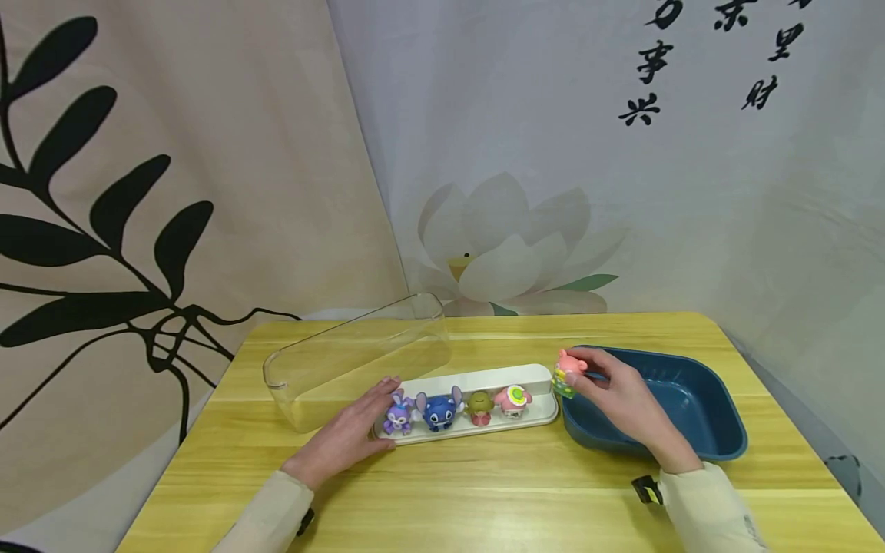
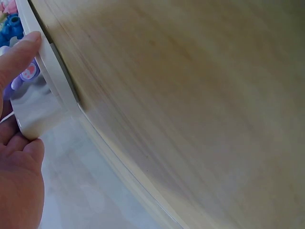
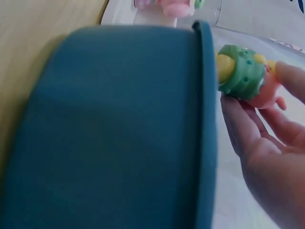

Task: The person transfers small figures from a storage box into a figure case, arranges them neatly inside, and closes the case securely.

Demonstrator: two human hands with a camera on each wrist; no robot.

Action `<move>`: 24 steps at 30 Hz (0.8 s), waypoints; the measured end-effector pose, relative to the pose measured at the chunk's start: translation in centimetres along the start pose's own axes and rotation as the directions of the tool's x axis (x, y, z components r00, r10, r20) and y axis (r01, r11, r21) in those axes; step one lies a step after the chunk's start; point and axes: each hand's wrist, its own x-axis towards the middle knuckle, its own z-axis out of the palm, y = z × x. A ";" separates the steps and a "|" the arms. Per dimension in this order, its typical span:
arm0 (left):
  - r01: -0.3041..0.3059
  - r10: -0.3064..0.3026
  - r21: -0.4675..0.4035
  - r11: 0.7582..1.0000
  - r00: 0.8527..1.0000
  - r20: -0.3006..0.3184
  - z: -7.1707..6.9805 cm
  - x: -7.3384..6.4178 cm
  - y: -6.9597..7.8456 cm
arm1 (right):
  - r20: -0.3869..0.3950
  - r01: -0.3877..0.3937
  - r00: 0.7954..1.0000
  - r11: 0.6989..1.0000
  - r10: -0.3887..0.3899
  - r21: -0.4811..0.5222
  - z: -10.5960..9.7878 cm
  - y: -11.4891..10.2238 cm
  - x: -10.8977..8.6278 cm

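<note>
A white display base [image 1: 477, 380] holds a row of figurines: a purple rabbit-like one [image 1: 398, 415], a blue big-eared one [image 1: 439, 410], an olive-capped one [image 1: 480, 407] and a pink one with a green-and-yellow disc [image 1: 513, 400]. My left hand [image 1: 349, 430] grips the base's left end; in the left wrist view the thumb [image 2: 24, 52] lies on its edge, with fingers at the corner. Between thumb and fingers, my right hand [image 1: 618, 395] pinches a pink-and-green figurine [image 3: 245, 74], held up by the base's right end and the left rim of the blue basin [image 1: 719, 407].
Behind the base, a long clear plastic cover [image 1: 359, 346] stands on the wooden table [image 1: 484, 499]. The basin sits at the right, its visible inside bare. A printed cloth [image 1: 518, 153] hangs behind the table.
</note>
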 end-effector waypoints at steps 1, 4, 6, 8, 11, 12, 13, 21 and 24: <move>-0.001 0.001 0.002 1.000 1.000 -0.001 0.0 0.0 0.0 | 0.005 0.003 1.000 1.000 -0.003 0.006 0.2 -0.1 0.1; 0.001 -0.001 0.005 1.000 1.000 -0.002 0.0 0.0 0.0 | 0.026 0.011 1.000 0.999 -0.012 0.031 0.9 -0.1 0.3; 0.005 -0.005 0.002 1.000 1.000 -0.001 0.0 0.0 0.1 | 0.040 0.015 0.999 0.999 -0.017 0.045 1.2 0.0 0.4; 0.010 -0.010 -0.005 1.000 1.000 0.000 -0.1 0.0 0.1 | 0.048 0.018 0.999 0.999 -0.020 0.052 1.6 0.1 0.6; 0.014 -0.014 -0.012 1.000 1.000 -0.002 -0.1 0.0 0.2 | 0.055 0.019 0.998 0.999 -0.022 0.046 1.8 0.3 0.7; 0.014 -0.014 -0.013 1.000 1.000 -0.003 -0.1 0.0 0.2 | 0.057 0.019 0.998 0.999 -0.021 0.044 1.8 0.4 0.7; 0.015 -0.015 -0.012 1.000 1.000 -0.004 -0.1 0.0 0.2 | 0.059 0.020 0.998 0.999 -0.022 0.038 1.8 0.5 0.7; 0.001 -0.001 -0.001 1.000 1.000 -0.010 0.0 0.0 0.2 | 0.073 0.039 0.997 0.999 -0.038 -0.013 1.6 0.6 0.8; 0.002 -0.002 -0.002 1.000 1.000 -0.010 0.0 0.0 0.2 | 0.075 0.035 0.997 0.999 -0.034 -0.022 1.6 0.5 0.9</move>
